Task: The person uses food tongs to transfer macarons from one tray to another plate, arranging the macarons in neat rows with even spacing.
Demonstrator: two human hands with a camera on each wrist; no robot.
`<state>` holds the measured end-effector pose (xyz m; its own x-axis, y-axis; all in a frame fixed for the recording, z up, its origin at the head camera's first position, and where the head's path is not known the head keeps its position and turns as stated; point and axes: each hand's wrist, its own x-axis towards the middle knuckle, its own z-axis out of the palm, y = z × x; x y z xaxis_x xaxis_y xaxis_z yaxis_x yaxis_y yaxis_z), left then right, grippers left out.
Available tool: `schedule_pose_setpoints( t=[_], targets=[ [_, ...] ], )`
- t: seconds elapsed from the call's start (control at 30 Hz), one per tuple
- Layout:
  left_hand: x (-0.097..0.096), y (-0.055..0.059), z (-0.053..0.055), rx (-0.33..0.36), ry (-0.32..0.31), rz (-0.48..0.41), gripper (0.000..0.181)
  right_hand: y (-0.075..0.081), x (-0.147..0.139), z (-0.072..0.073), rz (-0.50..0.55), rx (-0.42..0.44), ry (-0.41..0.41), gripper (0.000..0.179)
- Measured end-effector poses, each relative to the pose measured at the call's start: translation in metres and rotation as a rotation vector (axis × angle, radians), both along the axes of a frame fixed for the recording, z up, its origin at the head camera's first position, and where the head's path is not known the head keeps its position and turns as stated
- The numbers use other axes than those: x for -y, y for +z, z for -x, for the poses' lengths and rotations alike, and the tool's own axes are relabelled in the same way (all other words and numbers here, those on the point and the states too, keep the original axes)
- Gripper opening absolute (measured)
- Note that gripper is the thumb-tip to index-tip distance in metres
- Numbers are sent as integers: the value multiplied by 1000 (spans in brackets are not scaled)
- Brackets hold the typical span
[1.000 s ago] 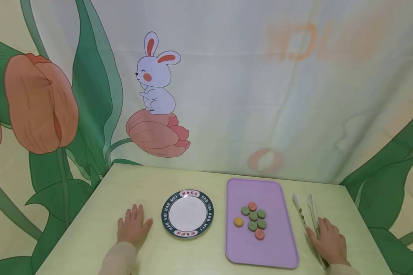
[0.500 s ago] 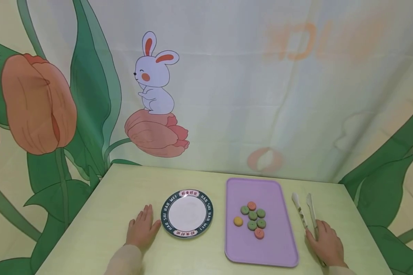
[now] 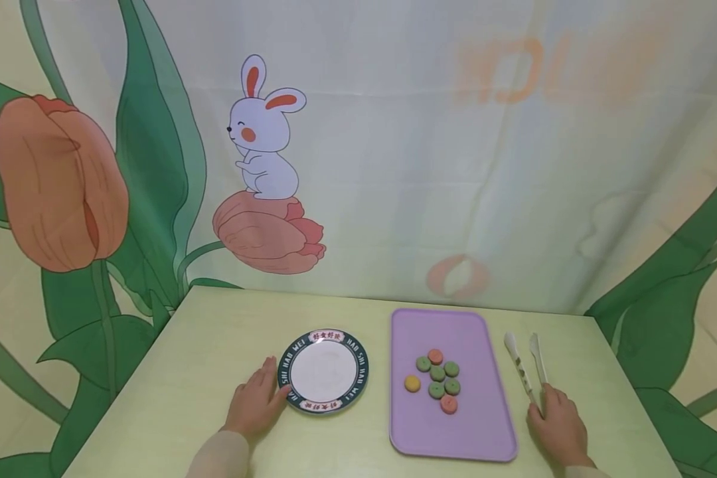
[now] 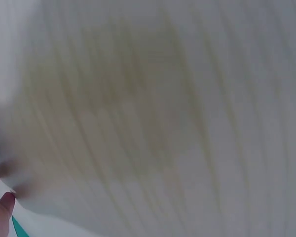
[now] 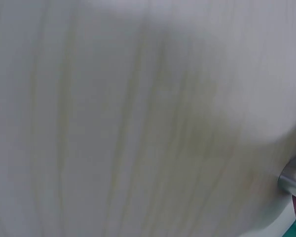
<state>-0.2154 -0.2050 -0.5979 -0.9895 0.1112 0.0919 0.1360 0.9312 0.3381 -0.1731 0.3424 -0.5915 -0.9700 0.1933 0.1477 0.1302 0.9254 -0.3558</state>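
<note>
My left hand (image 3: 254,403) lies at the left side of a round white plate (image 3: 324,370) with a dark green, lettered rim. Its fingers extend beside the rim, and the thumb overlaps the rim at the lower left. My right hand (image 3: 558,428) grips metal tongs (image 3: 518,363), thumb on one arm and fingers on the other; the tips point away and stand apart. In the right wrist view, a shiny metal end of the tongs (image 5: 295,177) shows at the right edge. Left fingertips (image 4: 8,198) appear at the left wrist view's lower left corner.
A purple tray (image 3: 454,435) lies between plate and tongs. On it sit several small round pieces: green ones (image 3: 437,373), two pink ones (image 3: 449,404) and a yellow one (image 3: 412,383). A printed curtain (image 3: 382,166) hangs behind the pale yellow-green table (image 3: 334,445).
My left hand has slid right across the table until its thumb overlaps the plate's rim. My right hand stays on the tongs, which have hardly moved. The view has shifted slightly.
</note>
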Motion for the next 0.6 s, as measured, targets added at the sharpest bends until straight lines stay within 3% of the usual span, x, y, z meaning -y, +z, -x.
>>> schedule_pose_setpoints(
  t=[0.6],
  targets=[
    [-12, 2, -2, 27, -34, 18, 79, 5, 7, -8, 60, 105, -119, 51]
  ],
)
